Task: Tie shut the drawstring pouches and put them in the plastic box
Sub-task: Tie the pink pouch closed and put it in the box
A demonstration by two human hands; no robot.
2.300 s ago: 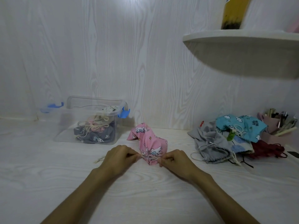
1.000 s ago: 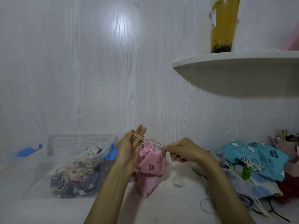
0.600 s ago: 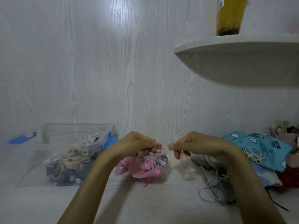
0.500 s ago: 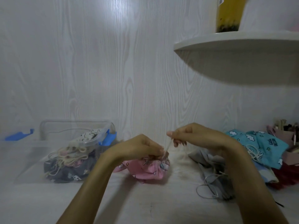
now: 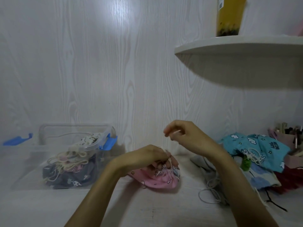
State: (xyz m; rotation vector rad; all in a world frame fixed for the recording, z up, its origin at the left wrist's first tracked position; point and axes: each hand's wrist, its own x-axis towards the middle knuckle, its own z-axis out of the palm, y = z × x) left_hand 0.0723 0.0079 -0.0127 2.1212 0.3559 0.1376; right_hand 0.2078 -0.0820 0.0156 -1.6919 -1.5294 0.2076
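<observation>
Pink drawstring pouch [image 5: 157,180] lies on the tabletop [image 5: 147,208] at centre, mouth gathered, printed with small white figures. Left hand [image 5: 147,156] sits on top of it, fingers [image 5: 167,163] curled down onto the bunched neck, pinching fabric and cord there. Right hand [image 5: 185,138] is raised above and just right of the pouch, fingers curled, thumb and forefinger pinching a pale cord [image 5: 176,132]; the cord's run down to the pouch is too thin and blurred to trace.

Clear plastic box [image 5: 54,161] with blue latches stands to the left against the wall, well apart from the pouch. Inside: a dark printed pouch at the bottom, lighter ones and a tangle of cream cords above.

Right side of tabletop: heap of untied pouches [image 5: 255,154], turquoise cloud print on top, grey one [image 5: 211,182] nearer centre with loose cord trailing, something dark red at the edge.

Wall shelf [image 5: 237,51] upper right carries a yellow cup [image 5: 229,17] with dark content at its base.
</observation>
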